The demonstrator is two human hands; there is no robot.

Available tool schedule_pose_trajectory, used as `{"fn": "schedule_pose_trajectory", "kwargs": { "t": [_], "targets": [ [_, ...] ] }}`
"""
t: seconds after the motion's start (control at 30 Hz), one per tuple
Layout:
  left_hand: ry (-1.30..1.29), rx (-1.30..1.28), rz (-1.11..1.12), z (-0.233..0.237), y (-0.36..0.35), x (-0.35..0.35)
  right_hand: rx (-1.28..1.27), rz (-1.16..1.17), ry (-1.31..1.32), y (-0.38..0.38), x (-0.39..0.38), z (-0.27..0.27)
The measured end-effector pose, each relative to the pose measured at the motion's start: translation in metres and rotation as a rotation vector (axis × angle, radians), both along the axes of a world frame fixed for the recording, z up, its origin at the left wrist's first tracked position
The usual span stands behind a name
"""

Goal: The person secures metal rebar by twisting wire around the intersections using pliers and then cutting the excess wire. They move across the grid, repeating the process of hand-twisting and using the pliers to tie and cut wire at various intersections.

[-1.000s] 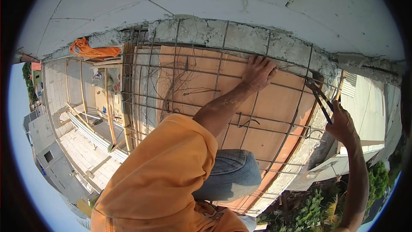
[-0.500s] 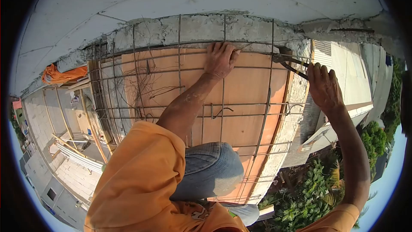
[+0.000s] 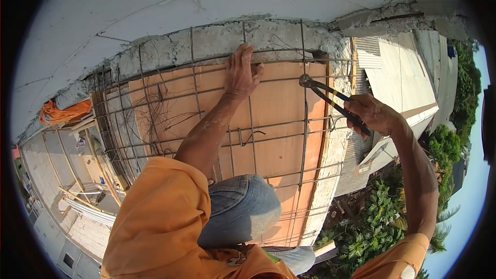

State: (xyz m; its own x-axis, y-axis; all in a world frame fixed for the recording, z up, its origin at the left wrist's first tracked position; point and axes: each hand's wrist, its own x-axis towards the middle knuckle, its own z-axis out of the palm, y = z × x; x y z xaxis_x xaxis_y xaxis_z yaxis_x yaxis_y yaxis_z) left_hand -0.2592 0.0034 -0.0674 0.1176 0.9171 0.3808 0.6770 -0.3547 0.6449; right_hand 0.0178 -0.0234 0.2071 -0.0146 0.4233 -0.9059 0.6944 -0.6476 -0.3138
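Observation:
My right hand (image 3: 374,114) grips the dark handles of a pair of pincers (image 3: 330,95), which carry yellow bands. Their round jaws are at a crossing in the rebar grid (image 3: 251,124), beside an upright bar; whether they bite on wire there cannot be made out. Up by the concrete edge, my left hand (image 3: 241,75) lies over the top horizontal bars, fingers stretched toward the wall and thumb apart. Orange-brown plywood (image 3: 279,103) lies beneath the grid. A tangle of thin tie wire (image 3: 155,106) hangs on the bars to the left.
A pale block wall (image 3: 170,8) rises beyond the rebar. My denim-covered knee (image 3: 245,209) is bent over the grid. To the right, past a concrete edge (image 3: 330,175), are metal roofs (image 3: 403,72) and trees (image 3: 372,227) below. An orange cloth (image 3: 64,112) lies at left.
The pincers have shifted from the top bar to a lower crossing, and my right hand has turned and come lower. My left hand's fingers have straightened. The whole view has shifted somewhat.

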Motion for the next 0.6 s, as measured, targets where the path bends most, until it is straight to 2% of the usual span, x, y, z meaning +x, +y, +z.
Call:
{"fn": "schedule_pose_trajectory", "kwargs": {
  "t": [0.07, 0.13, 0.17, 0.37, 0.47, 0.57, 0.6],
  "targets": [
    [0.064, -0.013, -0.017, 0.003, -0.002, -0.001, 0.006, 0.015, -0.014, -0.016, 0.0, -0.002],
    [0.057, -0.017, -0.037, 0.007, -0.002, -0.003, 0.355, 0.419, -0.003, -0.044, 0.01, -0.018],
    [0.036, -0.029, -0.038, 0.01, -0.004, 0.0, 0.407, 0.455, -0.097, -0.055, 0.007, -0.025],
    [-0.007, 0.024, -0.124, 0.014, -0.004, -0.001, 0.568, 0.438, -0.232, -0.127, -0.018, -0.052],
    [-0.057, 0.077, -0.164, 0.018, -0.004, -0.002, 0.767, 0.383, -0.313, -0.157, -0.032, -0.078],
    [0.027, 0.136, -0.197, 0.025, -0.004, 0.0, 0.848, 0.299, -0.364, -0.175, -0.044, -0.089],
    [0.131, 0.105, -0.187, 0.032, -0.012, -0.001, 0.856, 0.263, -0.367, -0.182, -0.048, -0.09]
  ]
}}
